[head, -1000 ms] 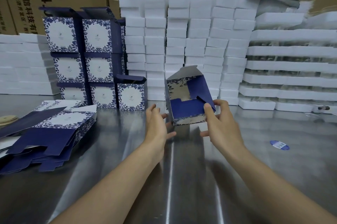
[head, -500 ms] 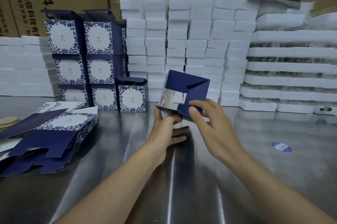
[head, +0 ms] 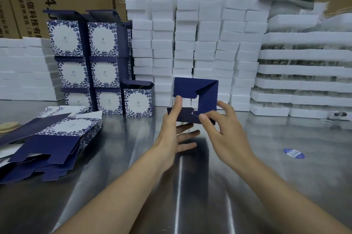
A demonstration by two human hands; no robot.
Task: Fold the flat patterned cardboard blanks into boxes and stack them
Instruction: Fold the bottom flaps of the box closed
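Note:
A half-folded navy box [head: 202,88] hangs just above the steel table [head: 133,186], its bottom turned toward me with the dark flaps partly interlocked and a gap between them. My left hand [head: 174,129] grips its left edge, thumb up on the flap. My right hand [head: 222,129] pinches the lower right flap between thumb and fingers. Folded blue-and-white patterned boxes [head: 86,66] stand stacked at the left rear, and one single box [head: 138,101] stands beside them. Flat blanks [head: 47,144] lie piled at the left.
White foam blocks [head: 198,46] are stacked high behind the box, with more foam at far left and foam trays [head: 304,73] at right. Brown cartons line the back. A blue oval sticker [head: 294,153] lies on the table at right.
The box has been tipped so its bottom faces me. The bottom flaps have been pushed further in, and both hands have shifted onto the lower flaps.

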